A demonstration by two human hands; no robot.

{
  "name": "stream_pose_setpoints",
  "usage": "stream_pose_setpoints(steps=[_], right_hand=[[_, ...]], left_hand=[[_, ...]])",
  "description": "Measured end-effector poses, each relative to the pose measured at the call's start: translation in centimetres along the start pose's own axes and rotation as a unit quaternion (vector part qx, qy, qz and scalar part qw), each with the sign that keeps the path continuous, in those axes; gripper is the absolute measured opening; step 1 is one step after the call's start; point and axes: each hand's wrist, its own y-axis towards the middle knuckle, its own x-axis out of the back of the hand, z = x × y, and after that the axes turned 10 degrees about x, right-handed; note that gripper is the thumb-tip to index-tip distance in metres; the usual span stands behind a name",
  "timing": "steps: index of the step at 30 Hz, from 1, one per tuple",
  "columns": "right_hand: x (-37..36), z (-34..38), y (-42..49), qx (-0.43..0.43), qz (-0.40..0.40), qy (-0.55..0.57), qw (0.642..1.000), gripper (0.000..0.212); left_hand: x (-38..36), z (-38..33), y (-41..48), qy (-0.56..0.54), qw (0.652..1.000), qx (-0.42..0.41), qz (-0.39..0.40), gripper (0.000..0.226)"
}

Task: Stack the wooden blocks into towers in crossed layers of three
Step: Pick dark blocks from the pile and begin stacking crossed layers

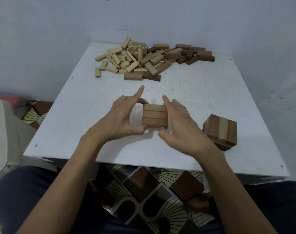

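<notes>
White table (211,92). At 12 o'clock, a loose pile of wooden blocks (154,58), many half-buried. At centre, left hand (122,119) and right hand (179,122) each pinch one end of a layer of three blocks (154,116), long axes running 9 to 3 o'clock, right ends hidden under fingers. At 4 o'clock, a short tower (219,130), lower layers unclear.
</notes>
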Motion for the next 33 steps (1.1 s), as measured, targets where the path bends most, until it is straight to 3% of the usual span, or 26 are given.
stream_pose_setpoints(steps=[7, 18, 33], right_hand=[[4.0, -1.3, -3.0, -0.008, -0.045, -0.007, 0.999, 0.090], [7.7, -7.6, -10.3, -0.060, -0.105, 0.028, 0.992, 0.099], [7.0, -10.5, -11.7, -0.079, -0.122, 0.046, 0.988, 0.099]], left_hand=[[-0.1, -4.4, 1.3, -0.018, 0.999, -0.048, -0.001, 0.107], [-5.5, -11.5, 4.6, -0.036, 0.993, -0.089, 0.074, 0.108], [-7.2, -12.8, 5.8, -0.022, 0.988, -0.084, 0.124, 0.109]])
